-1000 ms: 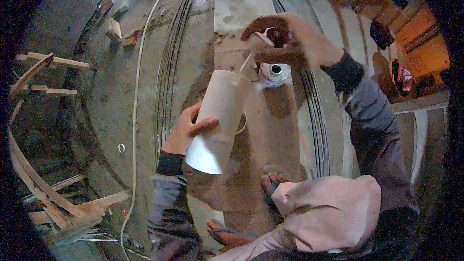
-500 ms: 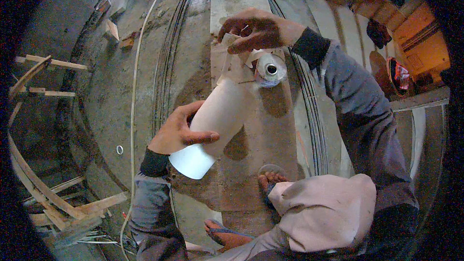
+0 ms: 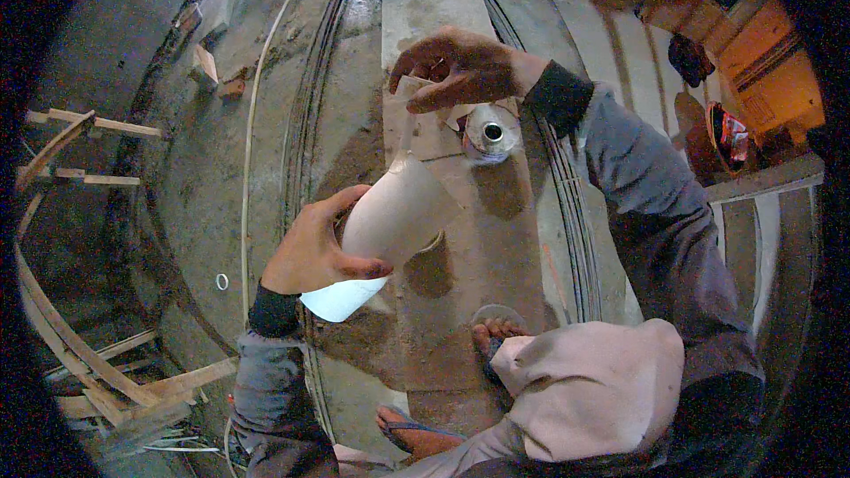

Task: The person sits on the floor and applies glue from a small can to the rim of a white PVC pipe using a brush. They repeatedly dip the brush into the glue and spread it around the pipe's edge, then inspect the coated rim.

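Note:
My left hand (image 3: 323,243) is closed round a pale tube-like piece (image 3: 403,208), the thumb laid across its near side. This piece leans up and to the right, and its lower end (image 3: 345,299) shines bright white. From its upper end a narrow pale strip (image 3: 409,124) runs up to my right hand (image 3: 460,71), whose curled thumb and fingers pinch the strip's top. Whether strip and tube are one piece I cannot tell. Below my right hand stands a round metal can (image 3: 490,135) with a dark open mouth on top.
Bundles of thin dark rods (image 3: 305,115) run along the ground to the left, with more rods (image 3: 567,204) on the right. A pale hose (image 3: 251,150) lies farther left, near wooden strips (image 3: 115,389) and a small white ring (image 3: 222,281). My sandalled feet (image 3: 416,434) are below.
The tube has tipped and shifted slightly down and left with my left hand. My right hand has moved a little left and lower, and the strip between them shows more narrowly.

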### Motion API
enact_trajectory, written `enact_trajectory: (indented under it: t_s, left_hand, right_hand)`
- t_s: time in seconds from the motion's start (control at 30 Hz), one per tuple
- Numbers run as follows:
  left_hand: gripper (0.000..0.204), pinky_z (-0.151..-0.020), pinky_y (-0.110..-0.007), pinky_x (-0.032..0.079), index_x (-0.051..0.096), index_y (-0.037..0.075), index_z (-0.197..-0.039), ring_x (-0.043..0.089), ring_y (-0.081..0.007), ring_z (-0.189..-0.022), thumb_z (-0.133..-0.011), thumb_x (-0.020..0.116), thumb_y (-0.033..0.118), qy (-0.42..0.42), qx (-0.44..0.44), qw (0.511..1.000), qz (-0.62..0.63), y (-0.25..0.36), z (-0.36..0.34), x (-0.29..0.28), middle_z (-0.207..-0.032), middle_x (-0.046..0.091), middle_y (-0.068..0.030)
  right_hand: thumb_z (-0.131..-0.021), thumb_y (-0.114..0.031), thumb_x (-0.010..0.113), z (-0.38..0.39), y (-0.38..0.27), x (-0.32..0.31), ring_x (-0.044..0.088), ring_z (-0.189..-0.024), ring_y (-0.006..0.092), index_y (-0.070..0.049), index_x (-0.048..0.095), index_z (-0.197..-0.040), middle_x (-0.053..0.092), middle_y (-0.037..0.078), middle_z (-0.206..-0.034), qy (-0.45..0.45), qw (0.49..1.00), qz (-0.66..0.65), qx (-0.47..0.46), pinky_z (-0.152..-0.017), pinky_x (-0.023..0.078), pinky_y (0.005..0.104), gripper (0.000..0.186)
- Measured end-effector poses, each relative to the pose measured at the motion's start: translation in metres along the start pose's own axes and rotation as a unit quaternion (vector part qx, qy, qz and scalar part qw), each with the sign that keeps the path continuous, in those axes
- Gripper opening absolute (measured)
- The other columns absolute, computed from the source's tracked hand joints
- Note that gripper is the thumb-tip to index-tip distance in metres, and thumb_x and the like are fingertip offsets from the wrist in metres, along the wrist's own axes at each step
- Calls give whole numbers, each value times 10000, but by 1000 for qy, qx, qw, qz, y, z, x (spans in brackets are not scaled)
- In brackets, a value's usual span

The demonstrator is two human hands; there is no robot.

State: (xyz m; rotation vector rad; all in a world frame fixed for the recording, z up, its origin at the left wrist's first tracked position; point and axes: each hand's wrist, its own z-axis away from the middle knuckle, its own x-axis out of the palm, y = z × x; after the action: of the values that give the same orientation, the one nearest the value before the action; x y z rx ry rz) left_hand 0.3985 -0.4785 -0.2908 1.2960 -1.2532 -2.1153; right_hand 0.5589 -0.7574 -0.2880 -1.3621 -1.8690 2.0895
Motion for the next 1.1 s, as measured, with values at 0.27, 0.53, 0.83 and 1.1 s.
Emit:
enact_trajectory:
  t_s: [0.27,0.53,0.83,1.1]
  left_hand:
    - [854,-992,-342,477,555,20,-1338,635,-202,-1112,-582,905,208,70,16,997,-38,9,7,-6,-1210,671,-111]
    - [814,-972,-336,485,542,10,-1359,635,-178,-1073,-670,895,263,91,-36,983,153,-10,9,-15,-1199,668,-76]
    - [762,-892,-316,525,559,-9,-1325,659,-164,-994,-716,872,326,115,-86,951,275,-46,15,4,-1139,684,-85]
    - [711,-876,-315,542,557,-23,-1321,670,-165,-979,-763,854,301,73,-106,949,287,-47,16,13,-1135,690,-101]
  right_hand:
    - [-870,-307,788,11,28,11,489,-624,41,-131,716,-1126,467,-71,-721,69,993,-90,30,-529,442,235,319]
    - [-889,-255,772,25,33,11,536,-602,40,-68,696,-1134,613,-21,-732,63,975,-207,55,-528,468,225,317]
    - [-878,-247,784,36,-3,15,503,-618,40,-67,701,-1122,572,-44,-723,113,975,-183,52,-517,423,234,315]
    - [-862,-278,796,6,-18,16,419,-645,54,-71,710,-1068,438,-53,-687,162,979,57,-108,-565,381,272,304]
